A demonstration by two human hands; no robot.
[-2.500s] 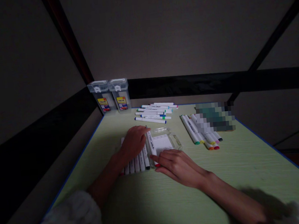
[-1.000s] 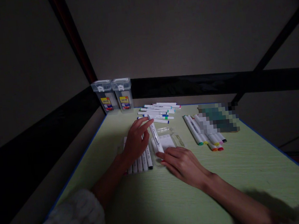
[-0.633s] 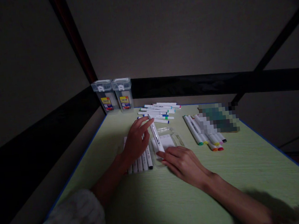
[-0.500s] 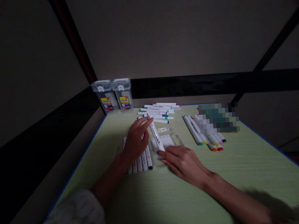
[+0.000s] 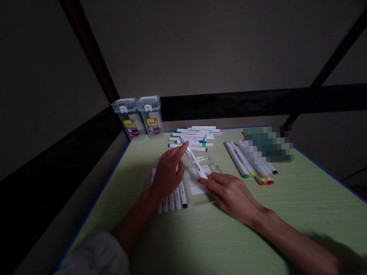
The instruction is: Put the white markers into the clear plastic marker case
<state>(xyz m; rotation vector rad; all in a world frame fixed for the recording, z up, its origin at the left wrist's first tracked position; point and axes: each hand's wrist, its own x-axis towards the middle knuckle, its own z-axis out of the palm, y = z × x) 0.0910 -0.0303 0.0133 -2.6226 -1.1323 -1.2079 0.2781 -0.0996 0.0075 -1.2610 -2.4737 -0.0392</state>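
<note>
A white marker [image 5: 196, 162] slants above an open clear plastic case, its dark upper tip pointing away from me. My right hand [image 5: 233, 195] pinches its lower end between thumb and fingers. The fingers of my left hand [image 5: 169, 169] reach across its upper end and hold it there. Under my left hand lies a row of white markers [image 5: 178, 200], partly covered by the hand, in the left part of the clear case. The right part of the case [image 5: 197, 200] is flat on the table, with a white sheet [image 5: 196, 183] in it.
Several thin white markers [image 5: 189, 133] lie loosely at the back. Thicker markers with coloured ends [image 5: 240, 162] lie at the right, beside a blurred green thing [image 5: 267, 145]. Two lidded clear boxes [image 5: 149, 119] stand in the back left corner of the green table [image 5: 180, 249].
My right hand has moved slightly right and up with the marker's lower end, so the marker leans more. It has also turned a little. My left hand has barely moved.
</note>
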